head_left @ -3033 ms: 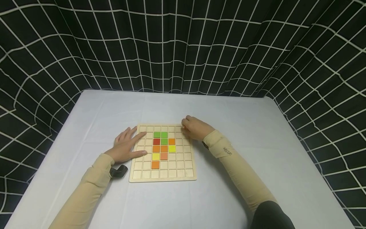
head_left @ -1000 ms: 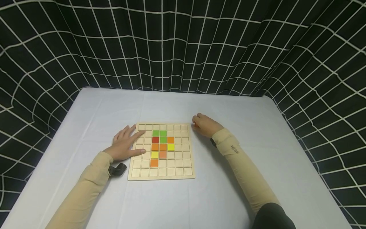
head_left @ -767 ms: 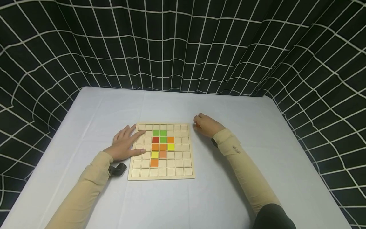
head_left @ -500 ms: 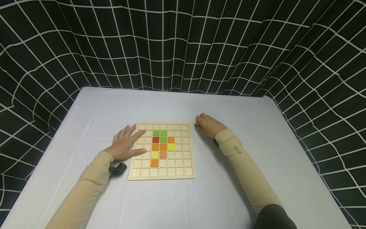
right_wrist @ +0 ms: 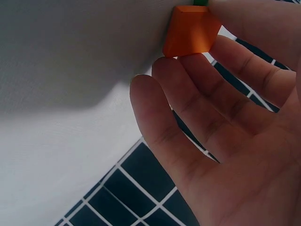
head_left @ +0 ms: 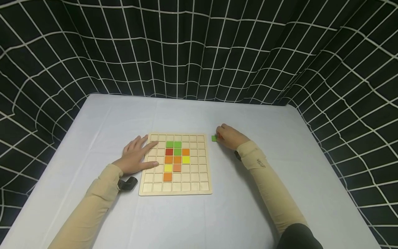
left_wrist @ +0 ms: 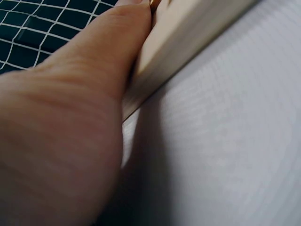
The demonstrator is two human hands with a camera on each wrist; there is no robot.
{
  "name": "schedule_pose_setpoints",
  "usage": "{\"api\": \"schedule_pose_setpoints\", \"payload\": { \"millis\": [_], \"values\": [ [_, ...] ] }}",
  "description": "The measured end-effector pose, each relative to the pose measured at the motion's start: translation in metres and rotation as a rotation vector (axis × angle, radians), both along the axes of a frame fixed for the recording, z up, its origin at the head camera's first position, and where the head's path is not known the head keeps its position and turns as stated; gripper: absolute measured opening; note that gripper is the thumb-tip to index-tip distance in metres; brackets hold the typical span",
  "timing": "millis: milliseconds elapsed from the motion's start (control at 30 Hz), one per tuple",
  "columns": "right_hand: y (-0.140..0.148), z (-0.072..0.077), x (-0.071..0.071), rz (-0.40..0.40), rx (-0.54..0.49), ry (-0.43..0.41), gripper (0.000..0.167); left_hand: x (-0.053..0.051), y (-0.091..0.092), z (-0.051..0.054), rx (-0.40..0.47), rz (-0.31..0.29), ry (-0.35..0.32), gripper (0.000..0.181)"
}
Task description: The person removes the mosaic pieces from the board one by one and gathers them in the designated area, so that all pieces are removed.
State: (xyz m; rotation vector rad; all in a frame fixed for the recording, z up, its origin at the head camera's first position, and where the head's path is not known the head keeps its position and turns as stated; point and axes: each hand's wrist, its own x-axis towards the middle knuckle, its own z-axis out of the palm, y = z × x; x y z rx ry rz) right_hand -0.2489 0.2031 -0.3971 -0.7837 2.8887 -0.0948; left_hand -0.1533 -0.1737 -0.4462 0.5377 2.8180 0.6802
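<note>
right hand (head_left: 230, 136) drifts rightward, pinching an orange tile (right_wrist: 192, 33); left hand (head_left: 133, 161) lies spread on the board (head_left: 195, 187); eleven tiles (head_left: 177, 159) down, most cells (head_left: 195, 168) bare.

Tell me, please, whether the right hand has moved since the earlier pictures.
Yes, the right hand has moved rightward, away from the wooden board.

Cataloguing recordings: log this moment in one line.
left hand: on wooden grid board | right hand: pinches orange tile | green tile: right of board

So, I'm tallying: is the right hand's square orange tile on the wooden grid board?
Off: right hand holds the tile beside the board.
</note>
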Motion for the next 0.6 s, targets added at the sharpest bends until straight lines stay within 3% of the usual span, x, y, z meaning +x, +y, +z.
{"api": "schedule_pose_setpoints", "payload": {
  "millis": [600],
  "values": [
    [0.015,-0.002,-0.001,-0.036,-0.003,0.001,0.012,0.0,-0.001,-0.002,0.007,-0.008,0.003,0.083]
  ]
}}
